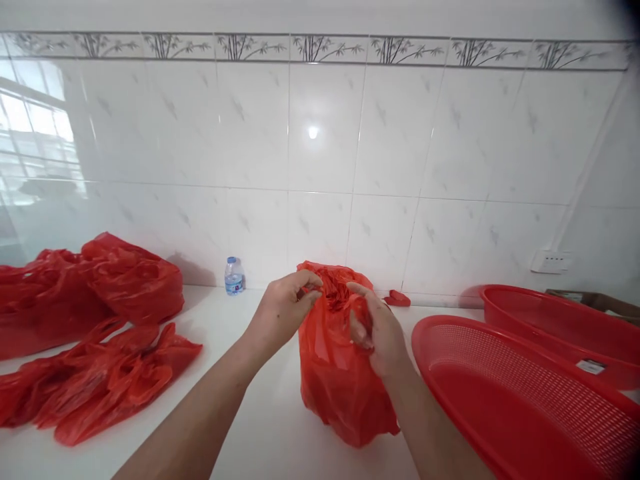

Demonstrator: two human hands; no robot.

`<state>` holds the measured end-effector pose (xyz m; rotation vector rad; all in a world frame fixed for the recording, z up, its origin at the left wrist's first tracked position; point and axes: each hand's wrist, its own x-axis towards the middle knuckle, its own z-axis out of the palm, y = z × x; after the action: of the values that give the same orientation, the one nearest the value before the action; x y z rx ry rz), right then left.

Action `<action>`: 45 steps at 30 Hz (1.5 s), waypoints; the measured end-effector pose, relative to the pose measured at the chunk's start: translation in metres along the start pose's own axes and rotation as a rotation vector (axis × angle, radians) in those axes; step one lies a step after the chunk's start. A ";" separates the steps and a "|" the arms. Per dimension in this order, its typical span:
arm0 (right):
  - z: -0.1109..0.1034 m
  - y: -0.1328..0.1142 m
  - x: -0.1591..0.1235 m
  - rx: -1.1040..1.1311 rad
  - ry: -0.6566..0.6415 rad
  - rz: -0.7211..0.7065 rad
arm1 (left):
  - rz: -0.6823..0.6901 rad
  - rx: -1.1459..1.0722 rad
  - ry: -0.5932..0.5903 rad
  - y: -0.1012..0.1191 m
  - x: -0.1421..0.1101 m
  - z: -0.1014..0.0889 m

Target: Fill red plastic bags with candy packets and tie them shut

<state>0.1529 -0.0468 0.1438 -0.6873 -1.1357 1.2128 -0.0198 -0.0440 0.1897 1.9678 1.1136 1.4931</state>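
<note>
A red plastic bag [343,387] stands upright on the white tabletop in front of me, bulging at the bottom and with its crumpled mouth at the top. My left hand [287,303] is at the left side of that mouth, thumb and forefinger pinched together on the thin plastic. On the right side, my right hand [383,330] is beside the upper part of the bag, its fingers bent but apart, with no plastic plainly gripped between them. What the bag contains is hidden.
More red plastic bags, a full one [135,280] and a flattened one [115,387], lie at left. A water bottle [234,277] stands by the tiled wall. At right are a red perforated basket [500,400], a red basin [555,327] and a small red item [397,298].
</note>
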 end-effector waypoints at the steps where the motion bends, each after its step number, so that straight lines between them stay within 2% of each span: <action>1: 0.003 0.002 0.000 -0.048 -0.060 0.019 | -0.035 -0.040 -0.028 0.000 -0.002 0.001; 4: 0.011 0.008 0.001 -0.182 -0.312 0.024 | -0.089 -0.173 -0.162 0.000 -0.007 0.005; 6: 0.013 0.013 0.002 -0.267 -0.403 -0.025 | -0.088 -0.213 -0.209 -0.002 -0.010 0.009; 8: 0.011 0.019 0.004 -0.305 -0.367 -0.041 | -0.035 -0.154 -0.143 -0.009 -0.014 0.013; 10: 0.007 0.025 0.007 -0.264 -0.271 0.009 | 0.076 -0.022 -0.061 -0.021 -0.020 0.019; 13: -0.001 0.031 0.013 -0.130 -0.190 0.104 | 0.230 0.158 -0.111 -0.045 -0.029 0.028; 15: -0.005 0.036 0.016 -0.064 -0.181 0.158 | 0.259 0.227 -0.146 -0.061 -0.034 0.033; 18: -0.010 0.045 0.021 -0.068 -0.220 0.206 | 0.195 0.261 -0.081 -0.078 -0.040 0.041; 23: -0.017 0.050 0.024 -0.147 -0.410 0.117 | 0.002 0.103 0.055 -0.096 -0.049 0.052; 27: -0.022 0.048 0.022 -0.201 -0.514 0.118 | -0.211 -0.138 0.012 -0.110 -0.061 0.060; 29: -0.025 0.051 0.022 -0.288 -0.532 0.126 | -0.298 -0.183 0.007 -0.116 -0.067 0.063; 31: -0.028 0.058 0.023 -0.398 -0.548 0.120 | -0.328 -0.185 0.038 -0.119 -0.073 0.065; 33: -0.030 0.068 0.025 -0.534 -0.495 0.099 | -0.334 -0.177 0.063 -0.120 -0.077 0.067; 37: -0.029 0.089 0.030 -0.860 -0.290 0.014 | -0.357 -0.131 0.065 -0.120 -0.082 0.067; 39: -0.028 0.096 0.032 -0.958 -0.252 -0.014 | -0.345 -0.079 0.064 -0.120 -0.083 0.067; 42: -0.028 0.100 0.033 -0.855 -0.276 -0.008 | -0.308 0.003 0.069 -0.123 -0.084 0.067; 45: -0.034 0.100 0.034 -0.521 -0.383 0.111 | -0.263 0.077 0.079 -0.125 -0.084 0.066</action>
<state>0.1470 0.0172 0.0528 -0.9398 -1.7886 1.1775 -0.0085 -0.0298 0.0259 1.7423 1.4220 1.4155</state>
